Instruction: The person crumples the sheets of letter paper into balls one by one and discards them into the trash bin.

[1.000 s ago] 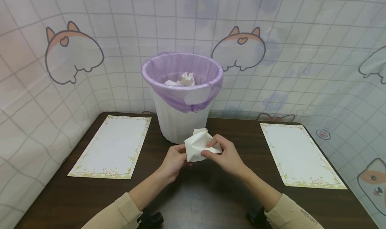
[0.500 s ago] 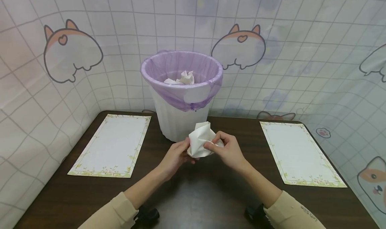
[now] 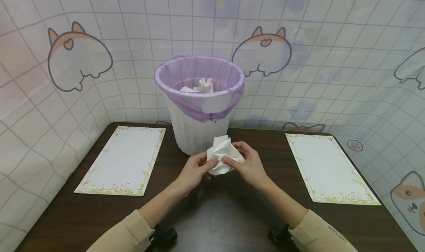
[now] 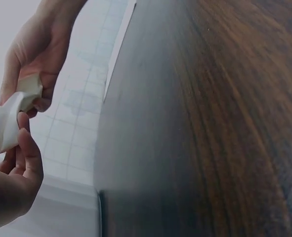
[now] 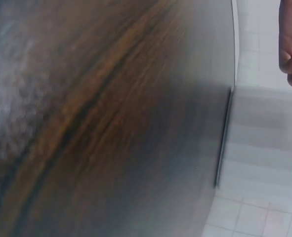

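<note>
Both hands hold one partly crumpled white sheet of paper (image 3: 221, 152) above the table, just in front of the bin. My left hand (image 3: 194, 171) pinches its left side, thumb on the near face and fingers behind. From the other side my right hand (image 3: 249, 165) grips it between thumb and fingers. The left wrist view shows the folded paper (image 4: 10, 121) between the two hands, its far part cut off by the frame. Only parts of the hands show at the right edge of the right wrist view, where the paper is out of sight.
Behind the hands stands a white bin (image 3: 192, 130) with a purple liner (image 3: 199, 106); crumpled white paper (image 3: 204, 86) lies inside. Flat sheets with floral borders lie left (image 3: 123, 159) and right (image 3: 330, 167) on the dark table (image 3: 219, 222). A grid-patterned cloth surrounds the table.
The paper has been folded in more and sits slightly higher than a second ago. My left thumb has come round onto its near face. The bin and flat sheets stay put.
</note>
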{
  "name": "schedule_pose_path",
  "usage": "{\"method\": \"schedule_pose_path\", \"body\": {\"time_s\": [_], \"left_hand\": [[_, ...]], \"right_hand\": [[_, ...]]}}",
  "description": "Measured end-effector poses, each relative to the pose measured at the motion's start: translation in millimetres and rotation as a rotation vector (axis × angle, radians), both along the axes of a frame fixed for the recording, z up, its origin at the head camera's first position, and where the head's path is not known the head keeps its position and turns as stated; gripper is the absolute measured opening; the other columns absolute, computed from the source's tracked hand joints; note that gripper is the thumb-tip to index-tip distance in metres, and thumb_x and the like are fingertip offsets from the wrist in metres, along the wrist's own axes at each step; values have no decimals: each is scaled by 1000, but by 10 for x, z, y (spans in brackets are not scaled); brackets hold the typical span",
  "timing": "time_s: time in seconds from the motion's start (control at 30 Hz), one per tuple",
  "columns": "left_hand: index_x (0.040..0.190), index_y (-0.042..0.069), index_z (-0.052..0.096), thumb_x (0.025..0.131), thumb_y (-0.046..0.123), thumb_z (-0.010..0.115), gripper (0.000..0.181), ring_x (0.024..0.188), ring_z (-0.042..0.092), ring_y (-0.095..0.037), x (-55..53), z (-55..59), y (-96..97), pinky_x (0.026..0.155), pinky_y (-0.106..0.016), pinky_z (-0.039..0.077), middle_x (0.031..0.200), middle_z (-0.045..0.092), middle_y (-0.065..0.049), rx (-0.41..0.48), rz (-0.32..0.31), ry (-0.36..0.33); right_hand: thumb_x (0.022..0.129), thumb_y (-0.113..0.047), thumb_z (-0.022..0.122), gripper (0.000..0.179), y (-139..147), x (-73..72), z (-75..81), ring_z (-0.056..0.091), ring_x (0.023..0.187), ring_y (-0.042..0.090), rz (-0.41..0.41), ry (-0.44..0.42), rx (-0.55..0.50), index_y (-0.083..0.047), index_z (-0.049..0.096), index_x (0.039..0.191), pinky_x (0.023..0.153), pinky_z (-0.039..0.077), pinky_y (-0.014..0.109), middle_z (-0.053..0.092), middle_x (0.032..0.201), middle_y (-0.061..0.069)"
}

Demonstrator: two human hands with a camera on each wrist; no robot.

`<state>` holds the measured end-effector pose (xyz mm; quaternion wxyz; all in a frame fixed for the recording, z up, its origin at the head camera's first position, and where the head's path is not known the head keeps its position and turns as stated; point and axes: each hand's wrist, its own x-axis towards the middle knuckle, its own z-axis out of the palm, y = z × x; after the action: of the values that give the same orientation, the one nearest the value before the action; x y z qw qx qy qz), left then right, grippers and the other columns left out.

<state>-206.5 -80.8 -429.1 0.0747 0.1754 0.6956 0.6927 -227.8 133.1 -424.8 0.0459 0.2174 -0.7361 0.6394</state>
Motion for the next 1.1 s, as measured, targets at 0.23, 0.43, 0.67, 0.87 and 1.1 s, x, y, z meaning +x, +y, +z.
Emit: {"method": "schedule_pose_path", "body": {"time_s": [0.23, 0.43, 0.67, 0.87, 1.1], "left_hand": [[117, -8, 64, 103, 13, 64, 25, 72, 68, -20, 0, 28, 26, 63, -30, 51, 90, 72, -9, -20, 14, 20], [120, -10, 63, 102, 8, 64, 25, 69, 66, -15, 0, -10, 62, 59, -26, 49, 89, 72, -10, -32, 46, 18], [119, -7, 63, 101, 8, 64, 24, 69, 65, -15, -15, -26, 70, 59, -27, 47, 87, 71, -8, -22, 73, 32], [125, -3, 63, 101, 8, 64, 26, 71, 66, -21, -9, -1, 46, 59, -30, 48, 90, 69, -8, -7, 53, 61], [130, 0, 62, 102, 8, 64, 29, 73, 70, -43, 1, 4, 41, 59, -31, 49, 93, 69, -9, 20, 53, 18]], "right_hand": [[87, -2, 82, 20, 15, 3, 10, 61, 77, 19, -6, 34, 41, 2, 69, 103, 63, 52, 26, 67, 92, 12], [87, -4, 82, 17, 8, 17, -3, 58, 72, 17, -23, 30, 49, -1, 66, 83, 59, 50, 26, 67, 82, 9], [88, -5, 82, 14, -3, 0, 4, 59, 77, 20, -28, 25, 63, -1, 68, 88, 63, 51, 27, 68, 88, 10], [92, -5, 77, 39, 31, -7, 11, 63, 94, 23, 39, 16, 103, 1, 66, 128, 78, 55, 31, 70, 112, 14], [93, 1, 73, 15, 34, -24, -8, 59, 93, 19, 79, 42, 58, 4, 75, 108, 78, 52, 30, 66, 98, 8]]}}
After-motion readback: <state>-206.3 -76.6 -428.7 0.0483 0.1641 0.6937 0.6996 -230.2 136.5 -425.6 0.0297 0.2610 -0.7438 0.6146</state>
